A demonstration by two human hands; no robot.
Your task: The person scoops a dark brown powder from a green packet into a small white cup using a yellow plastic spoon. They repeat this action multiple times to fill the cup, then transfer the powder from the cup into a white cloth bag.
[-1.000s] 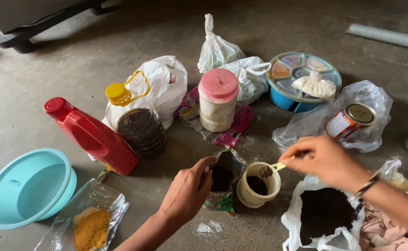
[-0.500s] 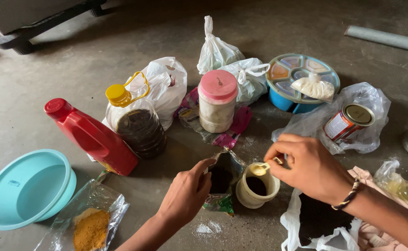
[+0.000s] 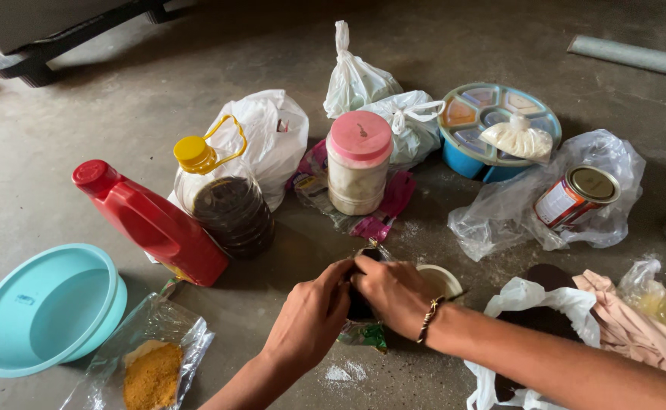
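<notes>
My left hand (image 3: 309, 317) pinches the open top edge of a small foil pouch (image 3: 363, 335) with dark powder inside, standing on the concrete floor. My right hand (image 3: 394, 292), a bracelet on its wrist, reaches across with its fingertips closed at the pouch's mouth; the little cream spoon it carried is hidden under the fingers. A cream plastic cup (image 3: 444, 279) stands just right of the pouch, half covered by my right hand. A white plastic bag (image 3: 534, 298) of dark powder lies under my right forearm.
Around the pouch stand a red bottle (image 3: 154, 224), a yellow-capped oil bottle (image 3: 227, 201), a pink-lidded jar (image 3: 357, 163), a round blue spice tray (image 3: 492, 125), a tin can (image 3: 576, 196), a teal bowl (image 3: 44, 307) and a bag of orange powder (image 3: 151, 372). Knotted white bags (image 3: 272, 137) sit behind.
My right hand has moved left from above the cream cup to the pouch's mouth, and the spoon is now out of sight. My left hand has kept its hold on the pouch.
</notes>
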